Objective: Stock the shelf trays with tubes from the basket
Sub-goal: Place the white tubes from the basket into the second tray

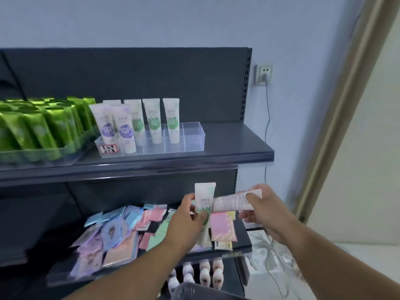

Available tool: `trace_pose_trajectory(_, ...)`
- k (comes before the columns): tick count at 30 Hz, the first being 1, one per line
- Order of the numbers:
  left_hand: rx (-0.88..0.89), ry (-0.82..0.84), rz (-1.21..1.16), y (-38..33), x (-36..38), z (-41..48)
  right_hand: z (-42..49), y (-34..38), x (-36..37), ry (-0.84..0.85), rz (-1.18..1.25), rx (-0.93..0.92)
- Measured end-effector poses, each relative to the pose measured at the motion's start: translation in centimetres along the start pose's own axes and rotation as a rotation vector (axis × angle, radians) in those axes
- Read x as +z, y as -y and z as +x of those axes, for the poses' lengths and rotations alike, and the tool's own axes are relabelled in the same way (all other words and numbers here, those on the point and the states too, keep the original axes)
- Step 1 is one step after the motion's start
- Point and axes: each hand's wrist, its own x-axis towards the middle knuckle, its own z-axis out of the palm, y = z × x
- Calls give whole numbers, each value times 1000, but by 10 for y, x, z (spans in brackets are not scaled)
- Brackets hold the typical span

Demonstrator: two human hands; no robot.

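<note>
Two tubes are held below the upper shelf: a green-leaf tube is gripped upright by the left hand, and a pink tube is pinched lying sideways by the right hand. Purple tubes and green tubes are stood in the clear tray on that shelf. The dark basket is seen at the bottom edge.

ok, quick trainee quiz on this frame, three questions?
1. True or false: the left hand holds a green tube upright.
2. Which tube does the right hand hold? A purple, B pink, C blue.
3. Fill in: the tray's ____most compartment holds no tube.
Key: 1 true; 2 B, the pink tube, lying sideways; 3 right.
</note>
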Motion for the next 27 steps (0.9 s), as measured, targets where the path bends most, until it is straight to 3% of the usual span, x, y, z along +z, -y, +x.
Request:
trace_pose_trajectory(8, 101, -139, -3, -60, -67, 16, -13, 94, -2, 119, 235, -186)
trace_pose_trajectory(15, 188, -246, -65, -101, -129, 54, -1, 158, 8, 154, 265, -328)
trace_pose_trajectory(27, 292, -361, -73, -134, -219, 141, 75, 219, 75, 4, -76, -483)
